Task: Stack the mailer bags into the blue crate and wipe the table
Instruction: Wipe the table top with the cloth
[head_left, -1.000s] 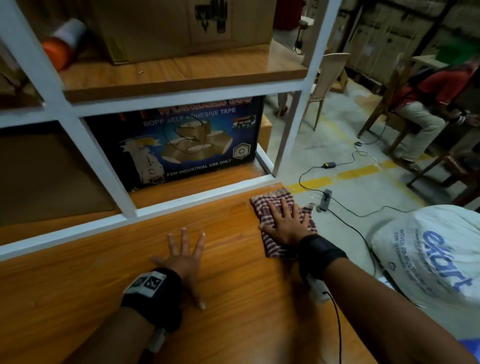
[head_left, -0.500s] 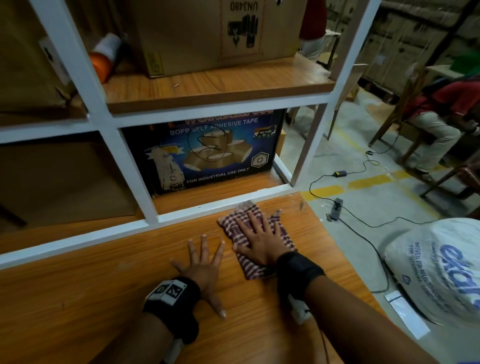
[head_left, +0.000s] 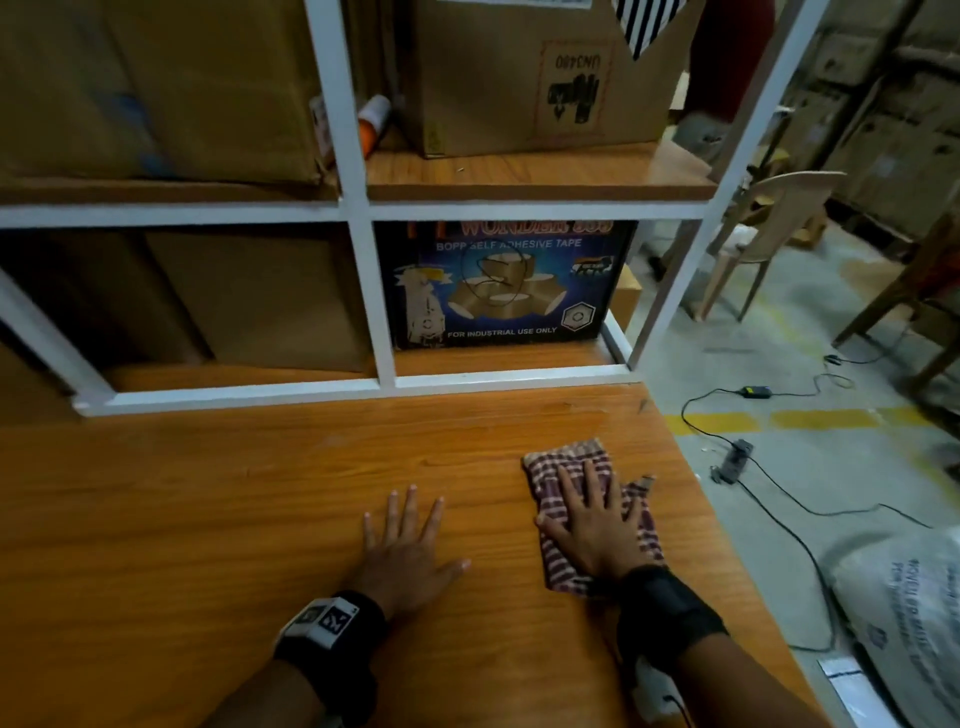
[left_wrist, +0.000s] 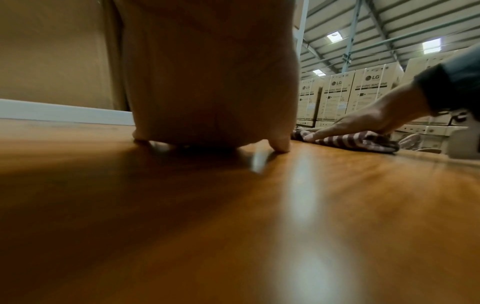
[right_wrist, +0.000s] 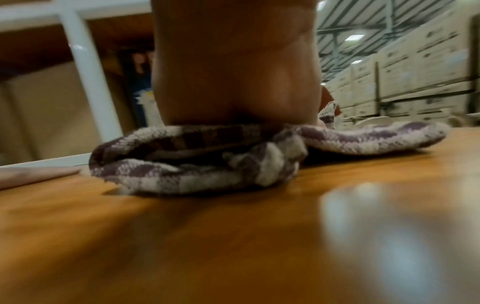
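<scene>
My right hand (head_left: 592, 514) lies flat with spread fingers on a maroon-and-white checked cloth (head_left: 566, 457), pressing it onto the orange wooden table (head_left: 208, 519) near its right edge. In the right wrist view the cloth (right_wrist: 207, 164) is bunched under the palm. To the cloth's left, my left hand (head_left: 410, 535) rests flat on the bare wood, fingers straight and splayed. The left wrist view shows the left hand's fingers (left_wrist: 281, 145) touching the table and the right hand (left_wrist: 363, 121) on the cloth (left_wrist: 358, 142). No mailer bag or blue crate is in view.
A white-framed shelf unit (head_left: 363, 291) stands along the table's far side, holding cardboard boxes (head_left: 530, 73) and a blue tape box (head_left: 498, 286). Right of the table the floor carries cables (head_left: 753, 467), a white sack (head_left: 909, 613) and chairs (head_left: 769, 228).
My right hand has slid the cloth back from the far right corner by the shelf frame toward me. The left hand has stayed flat on the table.
</scene>
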